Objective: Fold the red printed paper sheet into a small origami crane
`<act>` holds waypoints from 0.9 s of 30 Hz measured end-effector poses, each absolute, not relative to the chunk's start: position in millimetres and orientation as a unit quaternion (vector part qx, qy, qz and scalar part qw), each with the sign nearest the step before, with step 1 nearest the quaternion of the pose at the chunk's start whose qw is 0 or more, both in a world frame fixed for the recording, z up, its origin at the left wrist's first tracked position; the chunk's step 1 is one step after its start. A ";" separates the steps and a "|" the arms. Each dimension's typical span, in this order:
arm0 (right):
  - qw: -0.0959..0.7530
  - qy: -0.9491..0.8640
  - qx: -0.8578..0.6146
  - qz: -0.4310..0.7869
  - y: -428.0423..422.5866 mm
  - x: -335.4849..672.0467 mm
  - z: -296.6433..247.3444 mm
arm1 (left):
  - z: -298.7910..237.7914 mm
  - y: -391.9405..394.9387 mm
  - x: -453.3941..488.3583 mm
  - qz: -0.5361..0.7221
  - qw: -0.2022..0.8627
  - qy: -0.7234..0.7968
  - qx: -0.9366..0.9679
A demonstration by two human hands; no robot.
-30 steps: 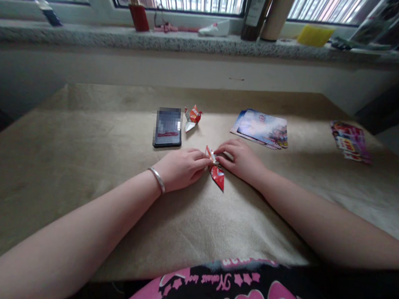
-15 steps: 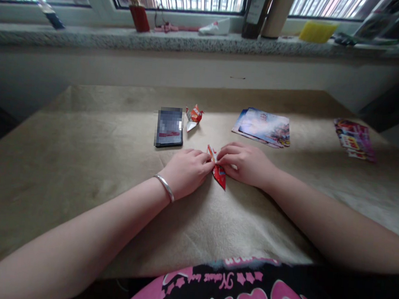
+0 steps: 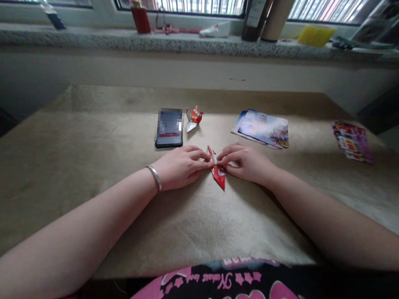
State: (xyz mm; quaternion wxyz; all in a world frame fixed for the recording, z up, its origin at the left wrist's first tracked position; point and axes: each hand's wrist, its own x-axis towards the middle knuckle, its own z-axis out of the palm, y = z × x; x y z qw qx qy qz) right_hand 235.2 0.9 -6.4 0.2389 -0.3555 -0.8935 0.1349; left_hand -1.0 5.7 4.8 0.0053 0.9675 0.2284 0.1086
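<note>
A small piece of folded red and white paper (image 3: 219,177) lies slantwise on the table in front of me, pointed at both ends. My left hand (image 3: 183,166), with a silver bangle at the wrist, pinches its left edge near the middle. From the other side, my right hand (image 3: 248,163) grips the same paper between thumb and fingers. The fingertips hide part of the folds. Beyond the paper stands a red and white origami crane (image 3: 194,117), close beside a phone (image 3: 169,131) that lies flat.
Glossy printed cards (image 3: 264,128) lie overlapped at the back right. Another colourful stack (image 3: 351,142) sits near the right edge of the brown-covered table (image 3: 82,168). A stone windowsill (image 3: 186,44) behind carries a red bottle (image 3: 140,18), a yellow sponge-like block (image 3: 317,35) and other items.
My left hand has shifted slightly left, its fingers now straighter on the paper's edge, so more of the paper shows. My right hand keeps its grip almost unmoved.
</note>
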 end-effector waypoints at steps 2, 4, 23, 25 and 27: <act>0.267 -0.881 -0.361 0.148 2.4 235.6 -9.1 | 2.3 7.6 0.0 0.121 0.020 0.224 0.967; 0.283 -0.874 -0.364 0.151 3.4 236.1 -11.2 | -1.1 9.7 0.5 0.144 0.039 0.216 0.965; 0.235 -0.867 -0.419 0.133 -3.3 228.0 -6.5 | -9.3 16.1 2.9 0.208 0.111 0.284 0.929; 0.226 -0.868 -0.422 0.129 -4.3 226.9 -5.6 | -9.5 17.1 2.2 0.207 0.112 0.285 0.929; 0.216 -0.873 -0.422 0.117 -5.9 225.9 -4.6 | -9.5 16.9 2.4 0.201 0.107 0.287 0.930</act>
